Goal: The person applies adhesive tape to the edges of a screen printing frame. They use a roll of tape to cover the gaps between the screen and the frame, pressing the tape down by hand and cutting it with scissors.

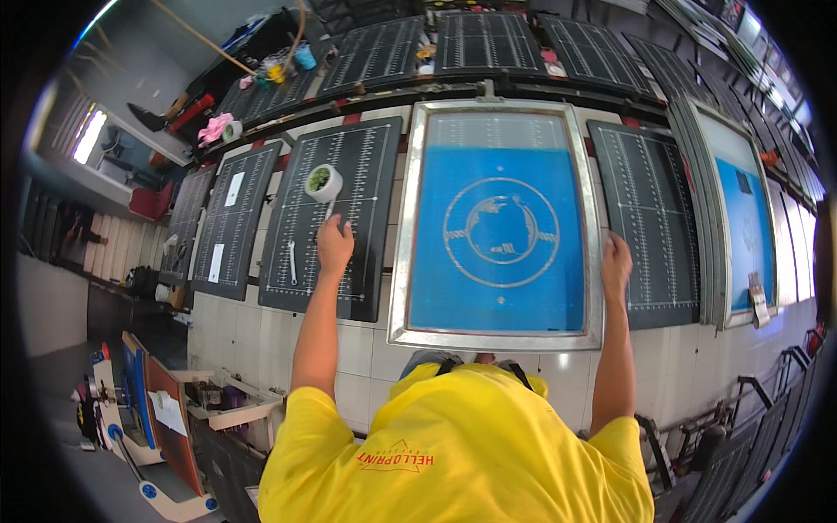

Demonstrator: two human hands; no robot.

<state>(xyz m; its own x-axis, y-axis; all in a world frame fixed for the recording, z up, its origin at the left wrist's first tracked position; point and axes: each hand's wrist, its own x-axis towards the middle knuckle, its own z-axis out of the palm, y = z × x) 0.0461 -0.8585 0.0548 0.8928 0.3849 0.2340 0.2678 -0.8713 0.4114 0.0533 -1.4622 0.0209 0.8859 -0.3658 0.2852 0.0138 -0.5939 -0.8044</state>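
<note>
White tub (328, 186) at risk!

Blue screen (500, 231) at twelve o'clock; right hand (617, 264), half-curled at half past one, its grip on the edge unclear. Left hand (334, 246) at half past ten, fingers partly spread, maybe on a slim pale tool (330, 209): can't tell. A careless sweep could tip that tub at eleven!
</note>
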